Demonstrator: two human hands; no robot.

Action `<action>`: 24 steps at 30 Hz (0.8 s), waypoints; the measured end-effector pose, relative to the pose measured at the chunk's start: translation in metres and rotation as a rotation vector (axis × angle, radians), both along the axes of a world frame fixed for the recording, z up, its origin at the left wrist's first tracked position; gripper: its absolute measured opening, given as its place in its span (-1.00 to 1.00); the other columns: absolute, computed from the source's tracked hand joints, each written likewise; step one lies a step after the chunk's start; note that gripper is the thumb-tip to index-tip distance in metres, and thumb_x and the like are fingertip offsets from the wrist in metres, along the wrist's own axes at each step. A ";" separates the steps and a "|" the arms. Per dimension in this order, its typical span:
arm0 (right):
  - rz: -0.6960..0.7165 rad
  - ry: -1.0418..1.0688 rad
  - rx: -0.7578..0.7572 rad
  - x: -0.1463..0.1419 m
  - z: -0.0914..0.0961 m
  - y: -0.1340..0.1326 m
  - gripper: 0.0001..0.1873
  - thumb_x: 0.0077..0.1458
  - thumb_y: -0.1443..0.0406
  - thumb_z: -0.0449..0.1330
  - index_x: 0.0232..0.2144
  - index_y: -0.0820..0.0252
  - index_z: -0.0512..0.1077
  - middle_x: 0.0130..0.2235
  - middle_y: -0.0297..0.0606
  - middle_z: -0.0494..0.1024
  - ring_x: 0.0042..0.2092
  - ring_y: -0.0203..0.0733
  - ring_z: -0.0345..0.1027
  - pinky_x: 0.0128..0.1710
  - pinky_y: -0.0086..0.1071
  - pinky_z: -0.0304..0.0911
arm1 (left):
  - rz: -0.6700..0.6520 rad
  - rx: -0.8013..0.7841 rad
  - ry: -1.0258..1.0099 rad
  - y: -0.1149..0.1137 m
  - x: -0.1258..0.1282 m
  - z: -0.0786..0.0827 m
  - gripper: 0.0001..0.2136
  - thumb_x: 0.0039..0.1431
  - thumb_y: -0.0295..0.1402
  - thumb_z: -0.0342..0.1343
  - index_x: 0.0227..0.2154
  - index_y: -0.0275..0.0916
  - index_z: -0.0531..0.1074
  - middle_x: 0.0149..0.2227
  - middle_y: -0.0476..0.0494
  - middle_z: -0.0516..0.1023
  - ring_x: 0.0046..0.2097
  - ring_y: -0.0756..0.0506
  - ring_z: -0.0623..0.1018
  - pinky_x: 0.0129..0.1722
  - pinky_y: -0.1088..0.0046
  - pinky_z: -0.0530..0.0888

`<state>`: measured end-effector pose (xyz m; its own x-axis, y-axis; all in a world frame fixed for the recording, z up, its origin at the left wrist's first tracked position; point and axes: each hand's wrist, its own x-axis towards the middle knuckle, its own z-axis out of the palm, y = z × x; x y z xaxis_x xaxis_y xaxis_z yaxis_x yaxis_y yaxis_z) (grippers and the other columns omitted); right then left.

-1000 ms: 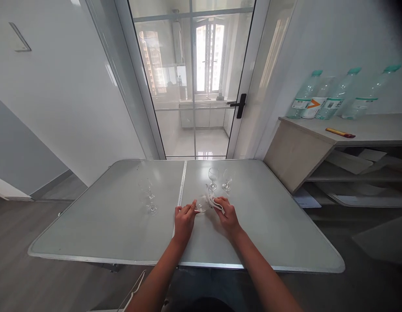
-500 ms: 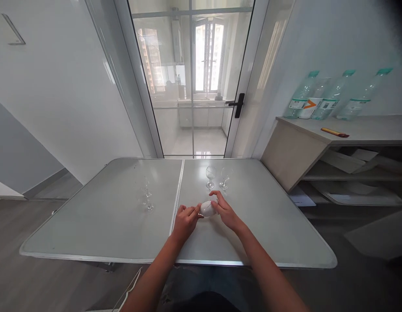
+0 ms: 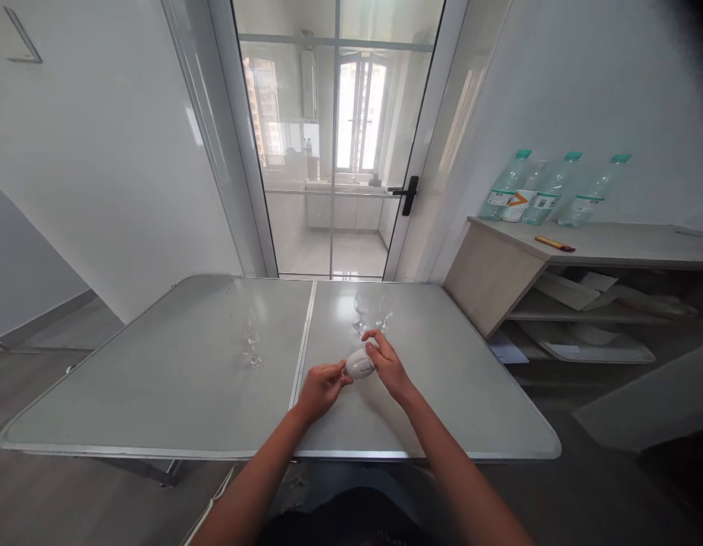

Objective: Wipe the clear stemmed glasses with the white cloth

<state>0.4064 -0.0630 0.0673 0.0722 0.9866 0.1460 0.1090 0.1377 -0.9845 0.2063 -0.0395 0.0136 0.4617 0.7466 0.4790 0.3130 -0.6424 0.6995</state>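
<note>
Between my hands, above the table's right half, a small stemmed glass (image 3: pixel 358 366) lies tilted on its side. White cloth or tissue (image 3: pixel 362 362) fills its rounded bowl. At the stem end, my left hand (image 3: pixel 322 388) pinches the glass. My right hand (image 3: pixel 390 370) is closed at the mouth end, its fingers curled on the white cloth and the rim, with one finger raised. Some fingertips are hidden. Beyond my hands, two clear stemmed glasses, a left one (image 3: pixel 360 309) and a right one (image 3: pixel 384 311), stand upright. More clear glasses (image 3: pixel 252 350) stand on the table's left half.
The grey table (image 3: pixel 174 394) has a metal edge and a centre seam. Behind it is a glass door (image 3: pixel 311 243) with a black handle (image 3: pixel 409 196). To the right, a wooden shelf (image 3: pixel 481 273) bears several plastic bottles (image 3: pixel 544 199) and a thin yellow-red packet (image 3: pixel 554 243).
The view has shifted slightly, so the shelf and bottles appear lower and further left. Both hands keep hold at the glass, which has turned a little between them.
</note>
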 end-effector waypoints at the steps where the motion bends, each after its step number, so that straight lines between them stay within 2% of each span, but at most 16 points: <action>1: 0.050 -0.033 0.058 0.001 0.002 -0.001 -0.72 0.28 0.02 0.04 -0.16 0.04 0.34 -0.53 -0.48 0.17 -0.50 -0.25 0.07 -0.47 -0.40 0.04 | -0.047 -0.125 -0.062 0.000 -0.001 0.002 -0.69 0.31 -0.13 0.16 -0.21 -0.29 0.63 -0.54 0.00 0.44 -0.47 0.00 0.34 -0.41 0.46 0.24; 4: 0.115 -0.137 0.204 0.004 0.002 0.003 -0.66 0.31 -0.03 0.01 -0.27 0.06 0.38 -0.53 -0.44 0.15 -0.49 -0.24 0.03 -0.44 -0.36 0.01 | -0.183 -0.430 -0.154 0.003 -0.002 0.005 -0.57 0.28 -0.02 0.14 -0.34 -0.35 0.61 -0.61 0.05 0.30 -0.53 0.05 0.22 -0.50 0.50 0.13; 6: 0.114 -0.159 0.229 0.004 -0.003 0.009 -0.63 0.29 -0.04 0.03 -0.34 0.06 0.39 -0.53 -0.43 0.16 -0.48 -0.23 0.03 -0.43 -0.35 0.02 | -0.163 -0.439 -0.140 0.006 -0.002 0.003 -0.58 0.28 -0.02 0.13 -0.33 -0.35 0.62 -0.61 0.05 0.33 -0.54 0.04 0.23 -0.51 0.50 0.13; 8: 0.108 -0.151 0.214 0.003 -0.007 0.016 -0.64 0.27 -0.03 0.05 -0.34 0.07 0.39 -0.54 -0.43 0.17 -0.48 -0.23 0.03 -0.42 -0.35 0.02 | -0.005 -0.236 -0.081 0.008 -0.002 -0.003 -0.68 0.28 -0.11 0.17 -0.24 -0.30 0.64 -0.56 0.00 0.45 -0.52 0.01 0.33 -0.46 0.48 0.22; 11: 0.084 -0.127 0.155 0.001 -0.010 0.023 -0.68 0.26 0.01 0.05 -0.30 0.08 0.39 -0.54 -0.44 0.21 -0.49 -0.25 0.06 -0.45 -0.37 0.03 | 0.264 0.190 0.085 0.008 -0.001 -0.012 -0.75 0.31 -0.28 0.17 -0.02 -0.19 0.61 -0.46 -0.09 0.60 -0.44 -0.04 0.49 -0.30 0.39 0.35; 13: 0.029 -0.107 0.068 0.002 -0.011 0.026 -0.72 0.23 0.05 0.04 -0.30 0.09 0.38 -0.55 -0.46 0.22 -0.52 -0.26 0.08 -0.49 -0.40 0.02 | 0.312 0.368 0.199 0.006 0.000 -0.015 -0.72 0.35 -0.33 0.13 0.07 -0.14 0.55 -0.41 -0.14 0.64 -0.37 -0.06 0.56 -0.24 0.36 0.38; 16: -0.074 -0.085 -0.041 0.004 -0.011 0.027 -0.77 0.18 0.08 0.03 -0.33 0.08 0.33 -0.59 -0.50 0.19 -0.57 -0.28 0.05 -0.56 -0.43 -0.06 | 0.263 0.437 0.272 0.003 0.004 -0.014 -0.70 0.38 -0.33 0.10 0.12 -0.15 0.52 -0.35 -0.19 0.66 -0.30 -0.08 0.60 -0.21 0.34 0.39; 18: -0.116 -0.083 -0.055 0.002 -0.009 0.026 -0.79 0.17 0.10 0.03 -0.33 0.08 0.31 -0.59 -0.51 0.16 -0.57 -0.28 0.03 -0.56 -0.44 -0.09 | 0.237 0.384 0.245 0.003 0.006 -0.012 -0.70 0.38 -0.30 0.11 0.10 -0.19 0.53 -0.40 -0.19 0.64 -0.36 -0.08 0.57 -0.24 0.33 0.38; 20: -0.131 -0.091 -0.049 -0.003 -0.005 0.023 -0.81 0.19 0.11 0.04 -0.32 0.07 0.31 -0.57 -0.51 0.14 -0.54 -0.27 0.03 -0.53 -0.44 -0.08 | 0.212 0.251 0.132 0.003 0.007 -0.010 -0.70 0.34 -0.25 0.15 0.04 -0.22 0.58 -0.46 -0.16 0.61 -0.44 -0.06 0.49 -0.28 0.34 0.36; 22: -0.079 -0.087 -0.018 -0.007 0.002 0.019 -0.82 0.25 0.11 0.03 -0.28 0.05 0.31 -0.54 -0.50 0.14 -0.51 -0.25 0.05 -0.50 -0.42 -0.05 | 0.150 0.012 -0.055 0.005 0.006 -0.008 -0.71 0.28 -0.17 0.21 -0.09 -0.24 0.64 -0.51 -0.09 0.54 -0.48 -0.02 0.40 -0.36 0.40 0.32; 24: 0.042 -0.068 0.040 -0.009 0.011 0.015 -0.79 0.31 0.07 0.01 -0.22 0.03 0.29 -0.52 -0.49 0.14 -0.49 -0.25 0.05 -0.47 -0.41 -0.02 | 0.028 -0.314 -0.245 0.006 0.002 -0.004 -0.66 0.20 -0.06 0.26 -0.25 -0.28 0.65 -0.56 -0.02 0.43 -0.52 0.03 0.30 -0.47 0.47 0.22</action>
<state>0.3971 -0.0483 0.0787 0.0197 0.9819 0.1882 0.1692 0.1823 -0.9686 0.2080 -0.0333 0.0098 0.3397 0.8850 0.3186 0.1266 -0.3786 0.9168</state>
